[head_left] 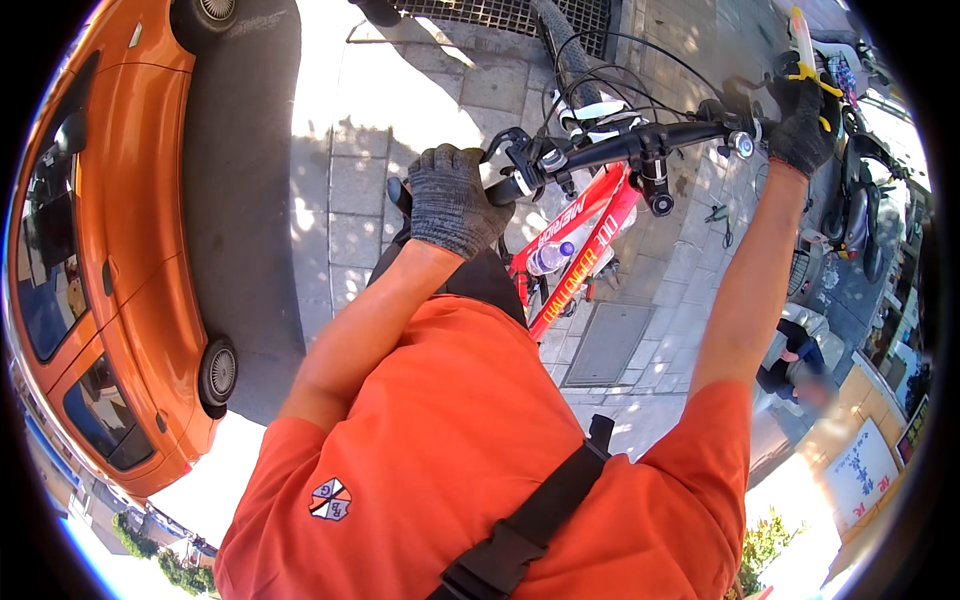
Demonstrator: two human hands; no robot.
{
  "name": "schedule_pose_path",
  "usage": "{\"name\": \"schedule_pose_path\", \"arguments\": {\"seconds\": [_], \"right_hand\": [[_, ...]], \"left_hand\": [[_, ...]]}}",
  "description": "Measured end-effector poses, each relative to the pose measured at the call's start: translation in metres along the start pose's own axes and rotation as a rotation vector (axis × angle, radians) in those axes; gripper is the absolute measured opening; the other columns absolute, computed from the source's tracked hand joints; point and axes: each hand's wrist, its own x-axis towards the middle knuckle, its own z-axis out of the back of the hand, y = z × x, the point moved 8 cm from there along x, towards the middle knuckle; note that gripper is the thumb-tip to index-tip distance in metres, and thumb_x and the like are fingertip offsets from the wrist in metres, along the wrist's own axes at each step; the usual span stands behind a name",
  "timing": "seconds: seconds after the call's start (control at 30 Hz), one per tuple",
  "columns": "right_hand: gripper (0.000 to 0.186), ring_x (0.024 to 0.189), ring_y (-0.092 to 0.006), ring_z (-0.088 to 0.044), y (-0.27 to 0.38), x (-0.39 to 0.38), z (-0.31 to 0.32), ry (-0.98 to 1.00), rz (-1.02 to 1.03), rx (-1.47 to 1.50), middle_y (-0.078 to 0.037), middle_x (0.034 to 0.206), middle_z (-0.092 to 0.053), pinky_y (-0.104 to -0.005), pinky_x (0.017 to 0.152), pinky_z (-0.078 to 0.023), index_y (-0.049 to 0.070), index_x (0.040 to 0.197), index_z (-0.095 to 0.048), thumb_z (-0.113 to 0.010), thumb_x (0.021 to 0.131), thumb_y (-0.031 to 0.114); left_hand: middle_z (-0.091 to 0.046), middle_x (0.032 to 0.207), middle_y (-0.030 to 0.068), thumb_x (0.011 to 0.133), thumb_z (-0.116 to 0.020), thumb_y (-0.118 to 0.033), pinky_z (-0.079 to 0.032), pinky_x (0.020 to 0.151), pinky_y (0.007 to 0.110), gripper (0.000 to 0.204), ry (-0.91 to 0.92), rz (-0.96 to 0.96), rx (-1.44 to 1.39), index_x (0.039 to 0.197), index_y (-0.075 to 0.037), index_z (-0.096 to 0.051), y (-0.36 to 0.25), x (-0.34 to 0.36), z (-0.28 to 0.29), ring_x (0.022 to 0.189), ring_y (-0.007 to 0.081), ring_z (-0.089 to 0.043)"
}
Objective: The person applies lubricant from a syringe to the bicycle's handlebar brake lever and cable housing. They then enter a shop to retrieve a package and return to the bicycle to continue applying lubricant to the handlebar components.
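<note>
My left hand (460, 200), in a dark grey knitted glove, is closed round the left end of the black handlebar (600, 150) of a red bicycle (592, 250), beside the brake lever. My right hand (803, 125), gloved too, is raised past the bar's right end. Its fingers are closed on a slim white tool with yellow parts (803, 50); its exact kind is unclear. A bottle with a purple cap (550, 258) sits within the frame. The front tyre (565, 50) points away from me, and black cables loop ahead of the bar.
An orange car (130, 250) stands on the left. Paving slabs (360, 180) lie under the bicycle, with a metal grate (500, 14) at the far side. To the right are parked two-wheelers (862, 190), a seated person (797, 360) and a white sign (862, 472).
</note>
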Motion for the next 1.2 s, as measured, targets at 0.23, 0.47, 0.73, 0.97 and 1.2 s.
{"name": "schedule_pose_path", "arguments": {"seconds": [0.23, 0.47, 0.73, 0.97, 1.2], "right_hand": [[0.022, 0.080, -0.0315, -0.078, -0.003, 0.000, 0.001, 0.025, 0.010, 0.082, -0.018, 0.098, -0.075, -0.0429, 0.079, -0.068, -0.005, 0.117, -0.065, -0.068, 0.101, 0.010], [0.025, 0.081, -0.0318, -0.078, -0.007, 0.004, 0.001, 0.038, 0.006, 0.113, -0.018, 0.097, -0.076, -0.0420, 0.078, -0.068, -0.005, 0.119, -0.065, -0.069, 0.100, 0.010], [0.033, 0.079, -0.0327, -0.078, -0.010, 0.011, -0.007, 0.086, 0.011, 0.122, -0.019, 0.100, -0.076, -0.0422, 0.078, -0.068, -0.005, 0.129, -0.063, -0.069, 0.099, 0.009], [0.033, 0.081, -0.0331, -0.078, -0.010, 0.006, -0.004, 0.070, 0.022, 0.117, -0.020, 0.101, -0.075, -0.0434, 0.079, -0.068, -0.004, 0.130, -0.063, -0.068, 0.100, 0.008], [0.032, 0.081, -0.0316, -0.078, -0.006, 0.005, -0.008, 0.054, 0.009, 0.093, -0.019, 0.099, -0.075, -0.0431, 0.077, -0.068, -0.004, 0.129, -0.063, -0.067, 0.101, 0.009]], "left_hand": [[-0.061, 0.113, 0.0163, 0.057, -0.094, -0.034, -0.042, 0.100, 0.054, 0.074, -0.274, -0.051, 0.072, 0.121, -0.009, -0.065, -0.014, -0.008, 0.025, 0.110, 0.0394, -0.058], [-0.064, 0.107, 0.0163, 0.063, -0.085, -0.039, -0.045, 0.096, 0.052, 0.056, 0.091, 0.054, 0.174, 0.108, -0.007, -0.072, -0.008, -0.003, 0.002, 0.106, 0.0375, -0.059], [-0.064, 0.112, 0.0144, 0.059, -0.091, -0.038, -0.043, 0.096, 0.052, 0.059, -0.217, -0.072, 0.111, 0.106, -0.011, -0.069, -0.018, -0.029, 0.011, 0.108, 0.0383, -0.058], [-0.063, 0.116, 0.0149, 0.061, -0.090, -0.037, -0.041, 0.101, 0.054, 0.069, -0.149, -0.008, 0.135, 0.119, -0.009, -0.067, -0.018, -0.016, 0.014, 0.114, 0.0395, -0.058], [-0.067, 0.109, 0.0162, 0.060, -0.091, -0.043, -0.044, 0.099, 0.052, 0.065, 0.161, 0.123, 0.115, 0.111, -0.008, -0.071, -0.002, -0.010, -0.009, 0.109, 0.0368, -0.062]]}}
